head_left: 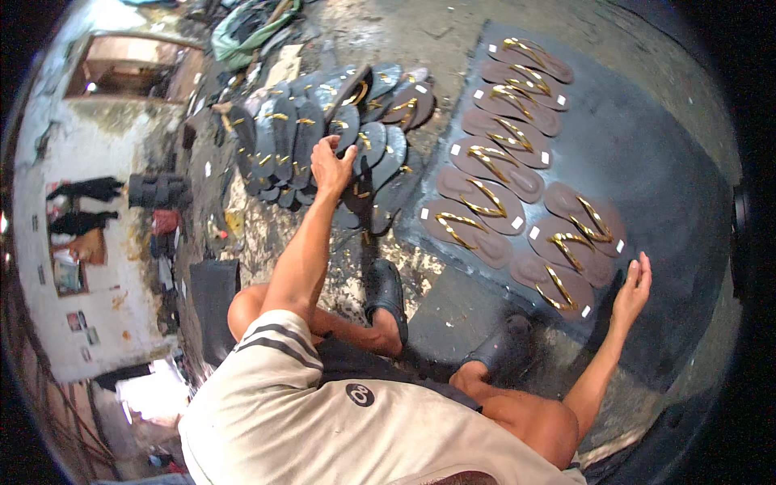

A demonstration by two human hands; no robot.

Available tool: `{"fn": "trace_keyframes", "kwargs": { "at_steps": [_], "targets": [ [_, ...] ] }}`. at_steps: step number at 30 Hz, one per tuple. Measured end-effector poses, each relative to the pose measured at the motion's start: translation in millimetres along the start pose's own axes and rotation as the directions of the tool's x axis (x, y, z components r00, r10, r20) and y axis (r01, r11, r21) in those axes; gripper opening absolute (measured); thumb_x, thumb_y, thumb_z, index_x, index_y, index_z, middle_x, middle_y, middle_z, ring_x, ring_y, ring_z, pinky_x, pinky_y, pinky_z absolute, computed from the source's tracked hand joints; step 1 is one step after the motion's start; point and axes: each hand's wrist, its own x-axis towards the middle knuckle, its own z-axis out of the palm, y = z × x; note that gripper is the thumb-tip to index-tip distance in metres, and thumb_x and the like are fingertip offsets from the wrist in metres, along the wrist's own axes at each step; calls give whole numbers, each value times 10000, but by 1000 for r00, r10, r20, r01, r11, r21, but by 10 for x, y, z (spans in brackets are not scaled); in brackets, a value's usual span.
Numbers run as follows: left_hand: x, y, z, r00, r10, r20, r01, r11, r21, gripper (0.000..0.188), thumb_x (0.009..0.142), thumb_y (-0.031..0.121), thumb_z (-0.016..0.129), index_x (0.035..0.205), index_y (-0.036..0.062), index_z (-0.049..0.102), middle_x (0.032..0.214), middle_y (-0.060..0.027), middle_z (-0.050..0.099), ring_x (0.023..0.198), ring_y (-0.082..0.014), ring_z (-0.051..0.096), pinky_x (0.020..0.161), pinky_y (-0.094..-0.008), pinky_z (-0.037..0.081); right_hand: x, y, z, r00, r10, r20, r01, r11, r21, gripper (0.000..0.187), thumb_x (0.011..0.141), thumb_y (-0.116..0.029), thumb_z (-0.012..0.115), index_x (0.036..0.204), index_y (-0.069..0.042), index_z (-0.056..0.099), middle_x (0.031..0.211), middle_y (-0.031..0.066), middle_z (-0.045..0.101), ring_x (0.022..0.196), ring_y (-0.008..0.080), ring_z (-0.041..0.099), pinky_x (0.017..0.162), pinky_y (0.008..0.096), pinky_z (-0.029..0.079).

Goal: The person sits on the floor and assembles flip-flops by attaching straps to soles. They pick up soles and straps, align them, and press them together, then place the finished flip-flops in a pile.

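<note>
My left hand [331, 168] is at a heap of dark flip-flops [283, 133] on the left. Its thumb and fingers close around the near end of one dark flip-flop [345, 124], whose grip is partly hidden. On the right, brown flip-flops [477, 242] with shiny gold straps and small white labels lie in overlapping rows on a dark mat [647, 170]. My right hand [632, 293] hovers or rests just beside the nearest flip-flop [558, 287] of the short row, fingers stretched out, holding nothing.
My feet wear dark clogs [385, 295] between the heap and the mat. A green sack [246, 36] stands beyond the heap. Along the left runs a stained white wall [105, 299] with hanging dark clothes [85, 190]. The ground [283, 242] is rough and blotchy.
</note>
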Motion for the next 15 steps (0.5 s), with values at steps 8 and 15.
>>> {"fn": "trace_keyframes", "kwargs": {
  "at_steps": [8,15],
  "targets": [
    [376,-777,-653,953,-23,-303,106,959,262,506,762,335,774,1167,117,563,1160,-141,558,1136,-374,490,961,-511,380,50,124,-58,998,-44,51,47,997,-59,416,1017,-260,527,1336,7,539,1408,176,496,1294,281,484,1091,383,358],
    [1317,-1130,-1643,977,123,-174,-52,929,367,529,753,333,782,1188,115,574,1095,-107,657,1064,-330,591,904,-463,456,88,104,-200,996,-34,82,43,993,-111,422,1023,-272,513,1347,-3,532,1416,170,490,1283,281,487,1071,376,385]
  ]
}}
